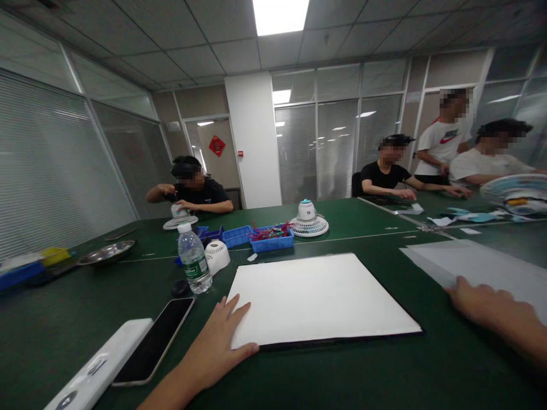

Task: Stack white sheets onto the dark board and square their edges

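My left hand (217, 344) lies flat and open on the green table (325, 376), fingers resting on the near left corner of a white board (316, 299). My right hand (482, 304) rests at the right, knuckles up with fingers curled, touching the edge of a second white sheet (478, 265). Whether it holds anything is hidden.
A black phone (156, 347) and a white power bank (100, 364) lie left of my hand. A water bottle (194, 259), a white fan part (217, 255), blue trays (271, 238) and a small fan (307, 219) stand behind. Several people work at the far side.
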Demonstrator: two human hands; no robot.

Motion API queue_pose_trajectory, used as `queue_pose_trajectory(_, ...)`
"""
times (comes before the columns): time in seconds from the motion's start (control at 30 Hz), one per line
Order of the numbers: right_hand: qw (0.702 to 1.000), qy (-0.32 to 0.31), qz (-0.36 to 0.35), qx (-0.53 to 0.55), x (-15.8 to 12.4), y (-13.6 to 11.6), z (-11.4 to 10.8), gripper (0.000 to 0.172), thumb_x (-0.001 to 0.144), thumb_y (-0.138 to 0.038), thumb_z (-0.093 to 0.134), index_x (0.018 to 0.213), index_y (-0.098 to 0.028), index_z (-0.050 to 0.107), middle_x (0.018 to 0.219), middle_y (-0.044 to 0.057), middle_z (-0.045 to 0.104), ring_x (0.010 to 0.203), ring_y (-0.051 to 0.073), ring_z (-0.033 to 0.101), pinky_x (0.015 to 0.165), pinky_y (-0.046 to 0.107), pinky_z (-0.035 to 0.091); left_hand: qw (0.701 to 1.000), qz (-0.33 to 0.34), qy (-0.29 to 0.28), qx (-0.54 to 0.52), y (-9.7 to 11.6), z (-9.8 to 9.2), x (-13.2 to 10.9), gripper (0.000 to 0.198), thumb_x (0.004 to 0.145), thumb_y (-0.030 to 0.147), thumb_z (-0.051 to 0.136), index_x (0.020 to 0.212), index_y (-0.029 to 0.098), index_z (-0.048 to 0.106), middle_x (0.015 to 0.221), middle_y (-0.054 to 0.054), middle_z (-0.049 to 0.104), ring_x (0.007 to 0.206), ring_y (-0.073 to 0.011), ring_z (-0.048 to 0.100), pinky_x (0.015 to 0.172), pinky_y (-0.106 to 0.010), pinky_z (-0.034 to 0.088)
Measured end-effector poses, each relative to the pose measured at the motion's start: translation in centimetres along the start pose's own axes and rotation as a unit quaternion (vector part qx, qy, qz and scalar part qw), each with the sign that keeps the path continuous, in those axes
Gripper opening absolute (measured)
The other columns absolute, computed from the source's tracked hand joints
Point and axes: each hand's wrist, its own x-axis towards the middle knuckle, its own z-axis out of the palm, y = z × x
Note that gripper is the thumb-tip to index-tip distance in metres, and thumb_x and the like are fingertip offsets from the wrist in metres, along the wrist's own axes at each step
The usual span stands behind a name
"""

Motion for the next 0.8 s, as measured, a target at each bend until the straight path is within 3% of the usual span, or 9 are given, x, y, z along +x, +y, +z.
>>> queue_pose_trajectory(0.1, 0.998, -0.032, -0.052, -0.022, -1.4, -1.3, -0.6, 0.044, 0.096, -0.036, 0.035, 0.112, -0.013, 0.070, 0.108, 0.030, 0.064, 0.095, 0.039, 0.065, 0.073, 0.051, 0.045, 1.000, 0.002, 0.003, 0.005, 0.1, -0.1, 0.0, 0.094, 0.083, 0.083, 0.053, 0.157, 0.028, 0.037, 0.168, -0.009, 0.019, 0.154, -0.0378, 0.011, 0.124, -0.057, 0.016)
queue_pose_trajectory(0.27, 0.988, -0.032, -0.138, -0.060, -2.7, -3.1, -1.7, 0.037, 0.092, -0.017, 0.042, 0.118, -0.009, 0.068, 0.113, 0.025, 0.063, 0.105, 0.034, 0.061, 0.085, 0.044, 0.046, 1.000, 0.006, 0.010, 0.004, 0.1, -0.1, 0.0, 0.094, 0.082, 0.083, 0.054, 0.156, 0.027, 0.040, 0.168, -0.009, 0.021, 0.154, -0.0381, 0.013, 0.124, -0.056, 0.018)
queue_pose_trajectory(0.43, 0.986, -0.017, -0.150, -0.067, -3.7, -4.1, -3.5, 0.038, 0.095, -0.016, 0.039, 0.121, -0.012, 0.066, 0.118, 0.020, 0.066, 0.106, 0.031, 0.063, 0.085, 0.043, 0.050, 1.000, 0.006, 0.018, 0.003, 0.1, -0.1, -0.1, 0.093, 0.081, 0.083, 0.055, 0.154, 0.027, 0.042, 0.167, -0.011, 0.024, 0.154, -0.0385, 0.015, 0.124, -0.056, 0.018)
queue_pose_trajectory(0.57, 0.982, 0.024, -0.177, -0.056, -5.7, -6.4, -6.0, 0.045, 0.099, -0.020, 0.031, 0.130, -0.015, 0.064, 0.124, 0.019, 0.066, 0.109, 0.031, 0.063, 0.082, 0.043, 0.053, 1.000, 0.005, 0.022, 0.004, 0.1, -0.2, -0.3, 0.093, 0.082, 0.083, 0.054, 0.154, 0.027, 0.042, 0.167, -0.011, 0.024, 0.154, -0.0388, 0.016, 0.124, -0.057, 0.019)
queue_pose_trajectory(0.67, 0.953, 0.066, -0.294, -0.009, -7.9, -9.2, -7.0, 0.050, 0.097, -0.019, 0.030, 0.133, -0.016, 0.065, 0.124, 0.017, 0.068, 0.108, 0.029, 0.065, 0.088, 0.043, 0.055, 1.000, 0.005, 0.025, 0.006, 0.0, -0.1, -0.3, 0.092, 0.082, 0.083, 0.055, 0.154, 0.027, 0.043, 0.167, -0.011, 0.025, 0.154, -0.0384, 0.016, 0.124, -0.055, 0.018)
queue_pose_trajectory(0.8, 0.880, 0.065, -0.465, 0.075, -11.1, -13.1, -6.1, 0.052, 0.089, -0.011, 0.038, 0.129, -0.026, 0.069, 0.124, 0.006, 0.071, 0.109, 0.028, 0.068, 0.096, 0.049, 0.055, 1.000, 0.003, 0.020, 0.005, -0.1, 0.0, -0.4, 0.094, 0.082, 0.082, 0.056, 0.155, 0.025, 0.042, 0.168, -0.011, 0.024, 0.154, -0.0383, 0.013, 0.125, -0.056, 0.017)
